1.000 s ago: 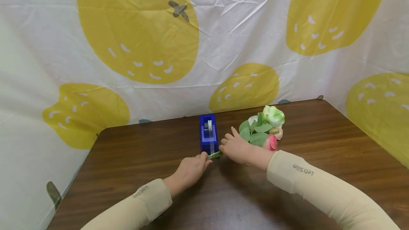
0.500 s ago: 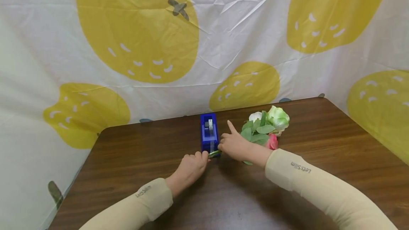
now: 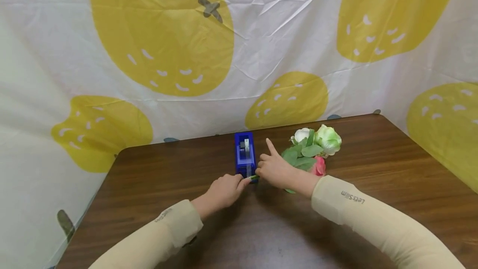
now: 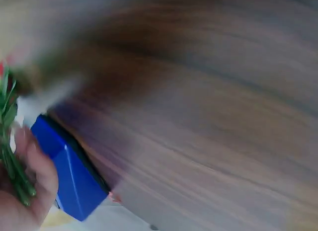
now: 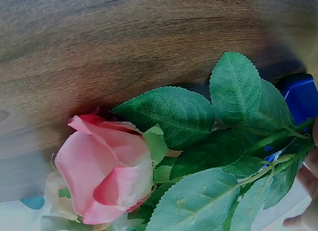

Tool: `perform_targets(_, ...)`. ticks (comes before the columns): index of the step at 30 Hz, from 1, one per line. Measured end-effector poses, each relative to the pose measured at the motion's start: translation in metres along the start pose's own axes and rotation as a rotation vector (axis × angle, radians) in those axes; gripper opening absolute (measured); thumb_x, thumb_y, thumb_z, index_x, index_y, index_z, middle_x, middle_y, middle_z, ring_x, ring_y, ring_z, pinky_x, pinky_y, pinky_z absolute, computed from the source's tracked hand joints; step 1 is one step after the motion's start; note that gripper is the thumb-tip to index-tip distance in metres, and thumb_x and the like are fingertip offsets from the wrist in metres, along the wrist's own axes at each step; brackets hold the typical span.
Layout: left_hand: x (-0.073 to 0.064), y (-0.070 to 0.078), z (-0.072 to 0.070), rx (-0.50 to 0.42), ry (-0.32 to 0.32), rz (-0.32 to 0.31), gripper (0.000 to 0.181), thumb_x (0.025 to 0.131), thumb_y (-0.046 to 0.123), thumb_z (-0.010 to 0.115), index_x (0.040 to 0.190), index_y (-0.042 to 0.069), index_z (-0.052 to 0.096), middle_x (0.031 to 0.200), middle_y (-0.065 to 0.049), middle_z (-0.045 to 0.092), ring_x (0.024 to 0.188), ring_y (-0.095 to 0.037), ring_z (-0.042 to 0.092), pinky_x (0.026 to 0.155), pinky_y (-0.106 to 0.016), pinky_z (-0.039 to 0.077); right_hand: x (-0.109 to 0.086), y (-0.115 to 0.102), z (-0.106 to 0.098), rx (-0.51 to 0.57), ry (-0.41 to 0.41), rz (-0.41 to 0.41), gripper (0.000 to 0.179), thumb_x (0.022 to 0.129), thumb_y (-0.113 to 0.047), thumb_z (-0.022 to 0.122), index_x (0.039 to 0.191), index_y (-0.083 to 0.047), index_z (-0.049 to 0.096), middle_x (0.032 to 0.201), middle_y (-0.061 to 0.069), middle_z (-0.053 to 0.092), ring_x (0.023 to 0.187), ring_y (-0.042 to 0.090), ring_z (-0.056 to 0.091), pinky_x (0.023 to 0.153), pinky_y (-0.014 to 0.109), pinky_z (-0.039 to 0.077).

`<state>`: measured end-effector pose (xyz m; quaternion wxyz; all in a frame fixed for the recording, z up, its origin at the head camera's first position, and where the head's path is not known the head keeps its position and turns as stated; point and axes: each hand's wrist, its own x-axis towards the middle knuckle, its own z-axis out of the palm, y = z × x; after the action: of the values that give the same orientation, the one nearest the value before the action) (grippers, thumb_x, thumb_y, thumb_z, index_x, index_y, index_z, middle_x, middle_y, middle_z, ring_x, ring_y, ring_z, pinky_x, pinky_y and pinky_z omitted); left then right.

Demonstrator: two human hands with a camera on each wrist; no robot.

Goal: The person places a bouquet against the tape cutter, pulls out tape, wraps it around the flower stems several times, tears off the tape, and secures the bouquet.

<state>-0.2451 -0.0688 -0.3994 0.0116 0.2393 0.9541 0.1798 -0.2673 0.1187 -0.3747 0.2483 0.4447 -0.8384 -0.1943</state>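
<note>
The right hand [image 3: 276,169] grips the flowers [image 3: 309,151] by their stems [image 3: 253,177], index finger pointing forward, other fingers curled; the blooms sit just to its right. The left hand [image 3: 227,190] curls round the stem ends, forearm slanting in from the near left. A tape dispenser [image 3: 242,166] stands just beyond the left hand. The counter [image 3: 168,186] stretches away on both hands' outer sides, its far edge past the dispenser.
</note>
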Motion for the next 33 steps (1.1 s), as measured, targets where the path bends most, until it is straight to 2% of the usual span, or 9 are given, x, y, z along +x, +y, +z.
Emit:
perform_targets(3, 0.008, -0.004, -0.008, -0.254, -0.144, -0.068, 0.042, 0.097, 0.036, 0.041, 0.078, 0.004, 0.059, 0.056, 0.001, 0.051, 0.044, -0.012, 0.045, 0.044, -0.026, 0.040, 0.000, 0.000, 0.002, -0.011, 0.035, -0.006, 0.010, 0.074, -0.027, 0.069, 0.067, -0.022, 0.064, 0.070, -0.009, 0.063, 0.074, 0.013, 0.050, 0.099, 0.063, 0.022)
perform_targets(7, 0.015, -0.015, -0.014, -0.535, -0.334, -0.114, 0.044, 0.097, 0.035, 0.042, 0.096, -0.003, 0.064, 0.059, 0.001, 0.058, 0.042, -0.009, 0.050, 0.044, -0.025, 0.043, -0.001, 0.000, 0.005, -0.037, 0.066, -0.012, 0.011, 0.076, -0.020, 0.067, 0.066, -0.021, 0.063, 0.070, -0.009, 0.064, 0.074, 0.012, 0.050, 0.100, 0.062, 0.023)
perform_targets(9, 0.018, -0.019, -0.015, -0.617, -0.409, -0.129, 0.044, 0.097, 0.036, 0.041, 0.101, -0.003, 0.063, 0.062, 0.003, 0.060, 0.045, -0.008, 0.052, 0.045, -0.023, 0.043, -0.001, -0.001, 0.006, -0.042, 0.078, -0.014, 0.010, 0.076, -0.018, 0.067, 0.067, -0.021, 0.063, 0.070, -0.009, 0.064, 0.075, 0.012, 0.050, 0.100, 0.062, 0.023)
perform_targets(12, 0.019, -0.023, -0.016, -0.686, -0.464, -0.144, 0.042, 0.097, 0.034, 0.043, 0.101, -0.002, 0.063, 0.066, 0.003, 0.061, 0.048, -0.008, 0.053, 0.046, -0.022, 0.042, -0.001, -0.002, 0.006, -0.045, 0.092, -0.012, 0.010, 0.075, -0.015, 0.067, 0.067, -0.020, 0.063, 0.071, -0.008, 0.064, 0.076, 0.013, 0.049, 0.100, 0.062, 0.024)
perform_targets(15, 0.019, -0.024, -0.015, -0.731, -0.456, -0.156, 0.040, 0.096, 0.033, 0.046, 0.099, -0.003, 0.063, 0.067, 0.003, 0.061, 0.048, -0.007, 0.053, 0.047, -0.022, 0.040, -0.001, -0.003, 0.006, -0.051, 0.109, -0.008, 0.011, 0.075, -0.012, 0.066, 0.067, -0.020, 0.063, 0.071, -0.008, 0.064, 0.076, 0.014, 0.050, 0.100, 0.062, 0.023)
perform_targets(23, 0.017, -0.024, -0.007, -0.769, -0.329, -0.123, 0.036, 0.094, 0.023, 0.051, 0.098, -0.010, 0.062, 0.059, 0.003, 0.054, 0.041, -0.004, 0.042, 0.047, -0.020, 0.037, 0.000, -0.002, 0.005, -0.061, 0.127, -0.003, 0.013, 0.075, -0.010, 0.064, 0.067, -0.019, 0.062, 0.070, -0.007, 0.062, 0.075, 0.013, 0.050, 0.101, 0.061, 0.022)
perform_targets(25, 0.017, -0.023, -0.005, -0.761, -0.301, -0.119, 0.034, 0.093, 0.022, 0.052, 0.096, -0.011, 0.062, 0.058, 0.004, 0.052, 0.041, -0.005, 0.040, 0.045, -0.020, 0.035, 0.001, -0.002, 0.005, -0.057, 0.127, 0.003, 0.013, 0.076, -0.010, 0.064, 0.067, -0.018, 0.061, 0.069, -0.007, 0.061, 0.075, 0.013, 0.050, 0.101, 0.061, 0.023)
perform_targets(29, 0.015, -0.022, -0.004, -0.687, -0.251, -0.075, 0.034, 0.093, 0.023, 0.052, 0.089, -0.010, 0.062, 0.055, 0.005, 0.049, 0.040, -0.005, 0.037, 0.044, -0.019, 0.032, 0.001, -0.003, 0.005, -0.042, 0.128, 0.026, 0.014, 0.077, -0.009, 0.063, 0.066, -0.017, 0.060, 0.068, -0.006, 0.059, 0.076, 0.013, 0.051, 0.101, 0.061, 0.023)
perform_targets(33, 0.013, -0.021, -0.002, -0.613, -0.197, -0.030, 0.034, 0.093, 0.023, 0.052, 0.082, -0.008, 0.059, 0.055, 0.005, 0.047, 0.040, -0.006, 0.036, 0.042, -0.020, 0.030, 0.002, -0.004, 0.004, -0.015, 0.112, 0.051, 0.014, 0.078, -0.008, 0.064, 0.067, -0.017, 0.062, 0.071, -0.005, 0.060, 0.084, 0.015, 0.053, 0.101, 0.061, 0.023)
